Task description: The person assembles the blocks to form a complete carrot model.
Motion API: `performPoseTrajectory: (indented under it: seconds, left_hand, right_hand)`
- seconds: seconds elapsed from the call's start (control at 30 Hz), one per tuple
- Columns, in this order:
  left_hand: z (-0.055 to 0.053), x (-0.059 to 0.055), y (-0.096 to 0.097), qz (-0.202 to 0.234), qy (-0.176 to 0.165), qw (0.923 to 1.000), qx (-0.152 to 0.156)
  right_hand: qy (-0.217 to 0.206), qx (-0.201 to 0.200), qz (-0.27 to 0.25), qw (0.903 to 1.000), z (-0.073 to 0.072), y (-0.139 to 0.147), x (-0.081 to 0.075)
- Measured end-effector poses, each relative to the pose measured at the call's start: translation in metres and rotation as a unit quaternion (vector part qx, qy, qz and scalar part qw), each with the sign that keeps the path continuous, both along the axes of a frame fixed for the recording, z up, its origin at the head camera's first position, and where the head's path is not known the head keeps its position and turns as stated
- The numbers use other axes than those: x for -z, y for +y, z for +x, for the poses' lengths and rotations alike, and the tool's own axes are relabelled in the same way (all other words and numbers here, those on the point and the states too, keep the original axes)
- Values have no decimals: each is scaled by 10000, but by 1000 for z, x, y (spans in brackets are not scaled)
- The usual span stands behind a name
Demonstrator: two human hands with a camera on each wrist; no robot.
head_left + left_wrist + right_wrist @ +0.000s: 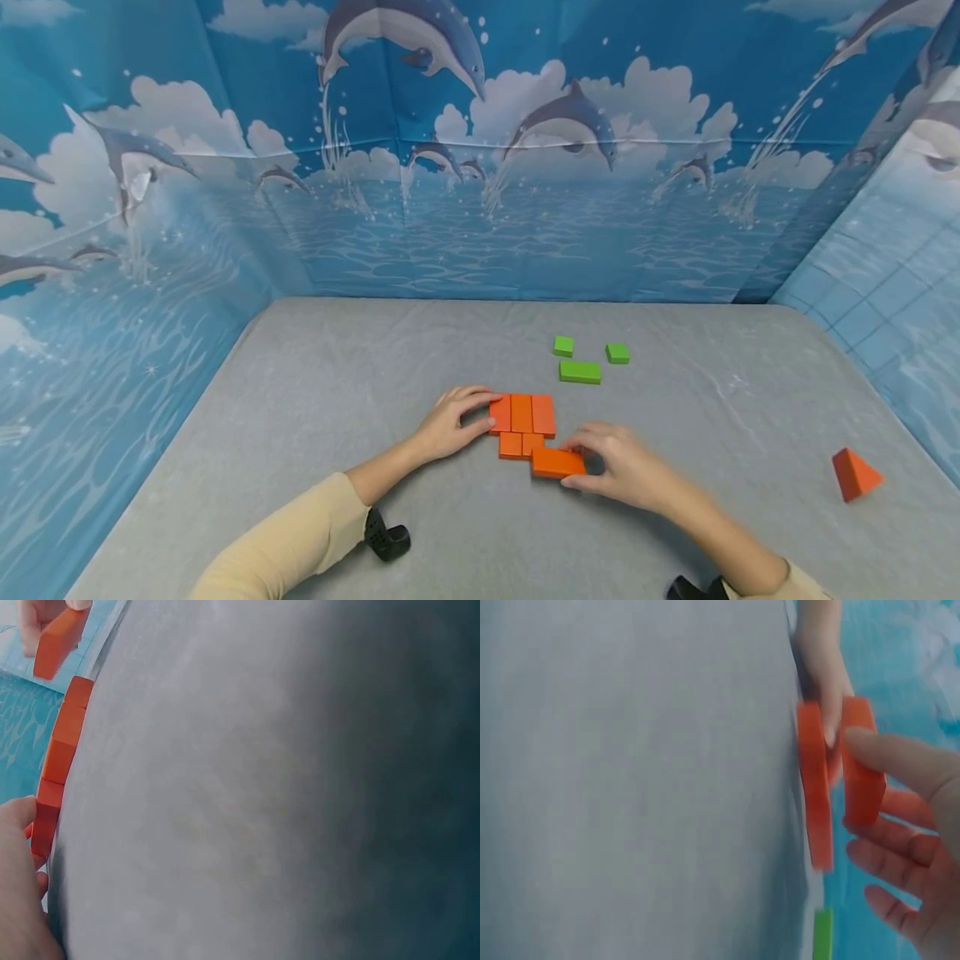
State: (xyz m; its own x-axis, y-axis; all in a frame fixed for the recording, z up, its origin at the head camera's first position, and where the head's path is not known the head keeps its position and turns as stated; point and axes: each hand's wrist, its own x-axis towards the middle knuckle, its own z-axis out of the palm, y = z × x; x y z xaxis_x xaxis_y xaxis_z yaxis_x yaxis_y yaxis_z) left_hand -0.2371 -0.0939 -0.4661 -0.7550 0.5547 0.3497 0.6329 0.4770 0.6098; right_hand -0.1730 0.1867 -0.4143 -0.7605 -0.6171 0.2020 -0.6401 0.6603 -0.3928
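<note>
On the grey table, several flat orange blocks (pixel 522 414) lie together: three oblong ones side by side, with two smaller ones touching their near edge. My left hand (pixel 453 422) rests its thumb and fingertips against the left side of this group. My right hand (pixel 624 465) pinches another oblong orange block (pixel 557 463) between thumb and fingers at its right end. In the right wrist view, that held block (pixel 861 765) is raised above the table, apart from the group (pixel 814 787). The left wrist view shows only part of my left hand (pixel 21 877) beside the blocks.
Beyond the orange group lie a green oblong block (pixel 580 372) and two small green blocks, one (pixel 563 346) left and one (pixel 618 353) right. An orange triangular block (pixel 855 475) is far right. A dolphin-printed cloth (pixel 480 233) hangs behind the table.
</note>
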Motion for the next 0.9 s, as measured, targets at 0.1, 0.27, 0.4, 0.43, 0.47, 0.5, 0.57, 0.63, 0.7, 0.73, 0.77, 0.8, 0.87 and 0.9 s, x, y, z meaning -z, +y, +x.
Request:
performPoseTrajectory:
  seconds: [0.1,0.27,0.4,0.43,0.47,0.5,0.57,0.63,0.7,0.73,0.77,0.8,0.87,0.9]
  left_hand:
    - [0,0,0,-6,4,10000,-7]
    - [0,0,-1,-62,15,10000,-20]
    - [-1,0,-1,-77,-9,10000,-32]
    - [-1,0,-1,-83,-20,10000,-31]
    - [-1,0,-1,-91,-25,9999,-32]
    - [-1,0,-1,-98,-37,9999,-29]
    - [-1,0,-1,-134,-60,9999,-35]
    - [-2,1,-1,-148,-64,9999,-36]
    - [-2,1,0,-152,-71,9999,-41]
    - [-2,1,0,-152,-83,9998,-41]
    - [-2,1,0,-151,-94,9998,-42]
    - [-1,1,-1,-148,-106,9998,-42]
    - [-1,1,-1,-139,-128,9998,-43]
    - [-1,1,-1,-130,-135,9998,-42]
  right_hand:
    - [211,63,246,9995,0,-14,2]
    - [692,72,466,9965,3,-32,7]
    - [1037,-28,472,9935,5,-40,9]
    - [1105,-48,475,9927,5,-41,9]
    - [1157,-59,486,9921,6,-42,10]
    - [1208,-58,505,9914,6,-43,10]
    - [1273,-48,561,9903,7,-45,12]
    - [1315,-39,631,9893,7,-46,13]
    - [1351,-23,667,9886,7,-46,14]
    - [1367,-20,669,9883,8,-46,15]
    - [1390,-15,667,9880,8,-47,15]
    - [1406,-13,651,9879,8,-47,15]
    - [1442,4,631,9875,8,-47,16]
    - [1453,16,634,9874,8,-47,16]
